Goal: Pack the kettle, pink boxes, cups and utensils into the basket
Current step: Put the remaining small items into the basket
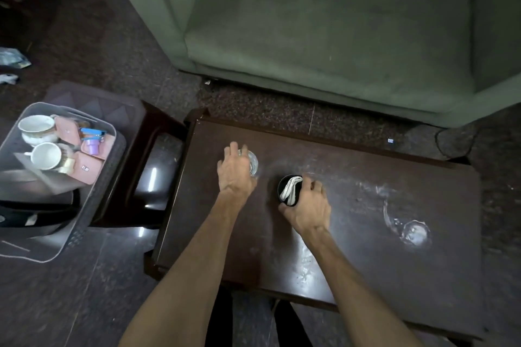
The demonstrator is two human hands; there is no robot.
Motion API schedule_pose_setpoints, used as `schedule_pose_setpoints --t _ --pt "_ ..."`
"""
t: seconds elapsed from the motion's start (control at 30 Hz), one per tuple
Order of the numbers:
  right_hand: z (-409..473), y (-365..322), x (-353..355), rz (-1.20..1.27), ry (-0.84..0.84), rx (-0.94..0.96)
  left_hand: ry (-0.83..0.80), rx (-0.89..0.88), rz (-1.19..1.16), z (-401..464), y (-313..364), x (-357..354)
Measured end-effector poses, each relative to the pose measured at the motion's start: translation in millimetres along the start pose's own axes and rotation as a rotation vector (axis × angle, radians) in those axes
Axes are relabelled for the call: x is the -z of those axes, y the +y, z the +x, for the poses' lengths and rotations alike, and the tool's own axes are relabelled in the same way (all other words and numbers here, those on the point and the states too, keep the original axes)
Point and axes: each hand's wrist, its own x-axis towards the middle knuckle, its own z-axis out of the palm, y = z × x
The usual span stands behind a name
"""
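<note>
A dark bench (pixel 352 220) sits before a green sofa (pixel 310 22). Your left hand (pixel 235 172) cups a glass (pixel 253 162); your right hand (pixel 307 205) grips a black cup (pixel 287 189). The basket (pixel 84 205) waits far off to your left, nearer your left hand.

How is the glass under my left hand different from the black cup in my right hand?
The glass is clear and looks empty; the black cup is opaque and holds a folded white cloth. The left hand lies over the glass from above, while the right hand grips the black cup from the side. Both stand upright on the table.
</note>
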Motion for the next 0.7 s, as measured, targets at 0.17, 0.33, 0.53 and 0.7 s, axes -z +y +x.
schedule_pose_setpoints --t 0.17,0.33,0.53,0.7 --pt "-1 11 2 -0.009 0.011 -0.001 -0.007 -0.002 0.069 3 6 -1" --pt "-7 18 0 0.010 0.015 0.001 -0.029 -0.040 0.022 -20 15 -15" --pt "-15 34 -2 0.021 0.012 -0.001 -0.082 -0.080 0.020 -49 29 -37" --pt "-17 45 -5 0.020 0.015 -0.015 -0.124 -0.059 0.011 -57 35 -44"
